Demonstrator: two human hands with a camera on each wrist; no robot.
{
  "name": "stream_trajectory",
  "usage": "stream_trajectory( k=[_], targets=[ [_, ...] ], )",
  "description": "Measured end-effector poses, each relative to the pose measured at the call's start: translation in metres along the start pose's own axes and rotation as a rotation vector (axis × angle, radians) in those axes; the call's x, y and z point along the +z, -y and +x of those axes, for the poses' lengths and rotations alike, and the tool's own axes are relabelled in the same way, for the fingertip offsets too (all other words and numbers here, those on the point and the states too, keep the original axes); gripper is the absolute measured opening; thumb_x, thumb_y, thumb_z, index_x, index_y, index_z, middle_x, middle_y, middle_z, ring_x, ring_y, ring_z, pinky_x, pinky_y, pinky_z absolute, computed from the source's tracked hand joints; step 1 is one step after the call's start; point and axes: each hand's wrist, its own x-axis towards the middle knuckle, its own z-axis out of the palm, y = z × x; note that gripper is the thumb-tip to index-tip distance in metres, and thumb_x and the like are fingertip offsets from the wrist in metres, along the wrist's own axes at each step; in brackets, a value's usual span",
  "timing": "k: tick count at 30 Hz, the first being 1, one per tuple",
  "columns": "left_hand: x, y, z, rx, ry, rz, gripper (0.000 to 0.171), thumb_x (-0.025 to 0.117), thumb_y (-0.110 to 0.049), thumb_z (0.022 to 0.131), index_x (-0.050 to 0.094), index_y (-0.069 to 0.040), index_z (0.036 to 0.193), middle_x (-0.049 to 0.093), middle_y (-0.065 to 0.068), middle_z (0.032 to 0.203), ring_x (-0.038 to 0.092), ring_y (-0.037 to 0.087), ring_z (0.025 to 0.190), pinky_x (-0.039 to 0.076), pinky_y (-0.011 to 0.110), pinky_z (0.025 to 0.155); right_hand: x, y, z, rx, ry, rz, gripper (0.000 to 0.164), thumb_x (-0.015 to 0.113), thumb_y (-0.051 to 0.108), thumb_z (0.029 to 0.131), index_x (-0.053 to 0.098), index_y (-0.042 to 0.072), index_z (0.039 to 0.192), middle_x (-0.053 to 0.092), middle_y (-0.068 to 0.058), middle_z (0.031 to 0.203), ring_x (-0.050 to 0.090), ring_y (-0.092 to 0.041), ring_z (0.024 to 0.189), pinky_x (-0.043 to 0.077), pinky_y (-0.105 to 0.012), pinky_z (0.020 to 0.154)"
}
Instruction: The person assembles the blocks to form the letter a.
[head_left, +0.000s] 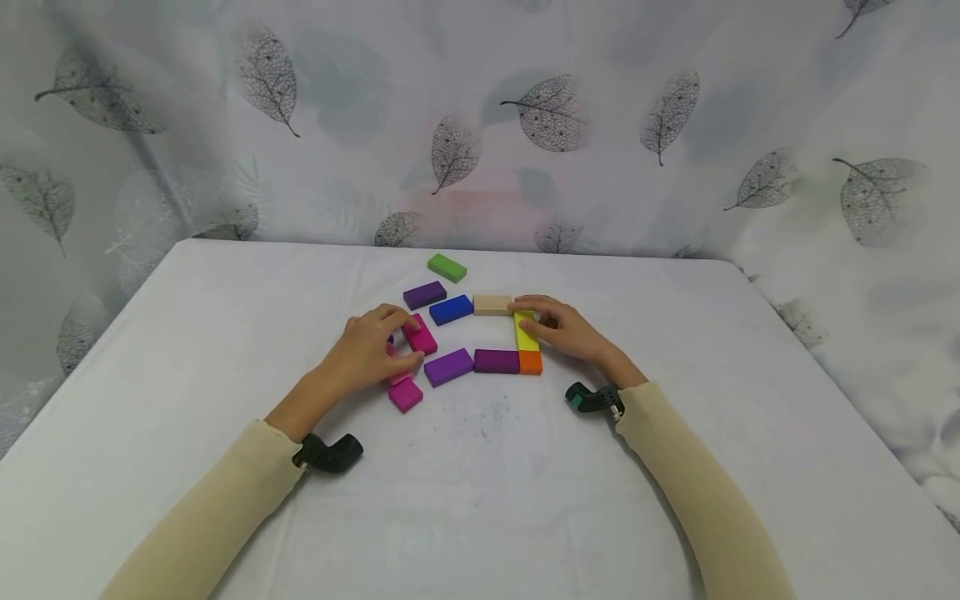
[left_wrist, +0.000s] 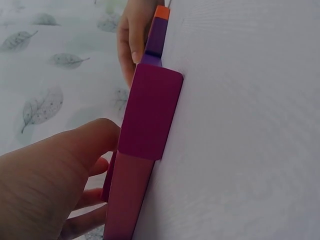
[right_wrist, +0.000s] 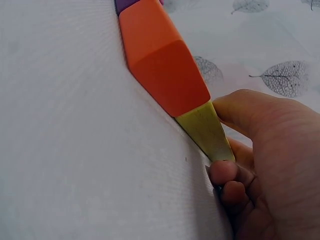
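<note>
My left hand (head_left: pixel 363 346) pinches a bright pink block (head_left: pixel 422 335) between thumb and fingers. Beneath this hand lies a lighter pink block (left_wrist: pixel 127 195), mostly covered in the head view, with a magenta block (head_left: pixel 406 395) at its near end. A bit of dark blue (head_left: pixel 391 339) peeks out between the left fingers. At the right side of the arrangement, my right hand (head_left: pixel 566 329) grips a yellow block (head_left: pixel 527 332), its thumb on the near part and fingertips at the far end, by a tan block (head_left: pixel 492 305). An orange block (right_wrist: pixel 170 75) touches the yellow one.
Purple (head_left: pixel 449 367) and plum (head_left: pixel 497 361) blocks form the near row beside the orange one. A blue block (head_left: pixel 452 309) meets the tan one. Behind stand a dark purple block (head_left: pixel 425 295) and a green block (head_left: pixel 447 267). A leaf-patterned curtain (head_left: pixel 480 125) hangs past the white table (head_left: pixel 480 500).
</note>
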Motion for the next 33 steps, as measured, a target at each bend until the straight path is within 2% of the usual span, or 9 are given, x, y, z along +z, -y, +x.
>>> stream_trajectory(
  k=[7,14,18,24,33],
  targets=[
    [-0.002,0.003,-0.006,0.013,-0.081,-0.039,0.033,0.076,-0.023,0.082,0.065,-0.009,0.110,0.060,0.016,0.123,0.057,0.033,0.113,0.039,0.061,0.096,0.002,0.003,0.004,-0.022,0.022,0.014,0.040,0.058,0.022,0.099,0.056,0.015,0.138,0.043,-0.008,0.149,0.047,-0.022,0.084,0.040,-0.031,0.074],
    [-0.006,-0.002,-0.008,0.045,-0.127,-0.082,0.040,0.079,-0.023,0.080,0.064,-0.007,0.113,0.058,0.016,0.127,0.053,0.034,0.121,0.038,0.063,0.099,0.001,0.006,0.008,-0.034,0.009,0.005,0.040,0.058,0.021,0.099,0.056,0.012,0.137,0.038,-0.011,0.151,0.047,-0.021,0.084,0.039,-0.031,0.075],
    [-0.007,-0.006,-0.009,0.076,-0.147,-0.103,0.039,0.080,-0.023,0.079,0.065,-0.007,0.111,0.058,0.016,0.126,0.053,0.034,0.121,0.039,0.063,0.099,-0.001,0.012,0.007,-0.048,0.003,0.021,0.039,0.057,0.017,0.098,0.057,0.006,0.136,0.034,-0.015,0.152,0.046,-0.023,0.083,0.038,-0.032,0.074],
    [-0.005,-0.009,-0.013,0.149,-0.188,-0.096,0.036,0.081,-0.019,0.077,0.067,-0.006,0.107,0.061,0.016,0.120,0.056,0.034,0.116,0.042,0.062,0.096,0.001,0.005,0.009,-0.042,-0.007,0.010,0.038,0.058,0.019,0.098,0.058,0.010,0.135,0.036,-0.013,0.148,0.047,-0.021,0.081,0.040,-0.030,0.075],
    [-0.005,-0.019,-0.023,0.192,-0.162,-0.095,0.035,0.082,-0.019,0.076,0.067,-0.009,0.106,0.061,0.013,0.119,0.057,0.031,0.115,0.043,0.060,0.094,0.000,-0.002,0.000,-0.032,-0.039,0.023,0.037,0.059,0.017,0.098,0.059,0.008,0.134,0.039,-0.015,0.144,0.047,-0.022,0.081,0.041,-0.031,0.075]
  ],
)
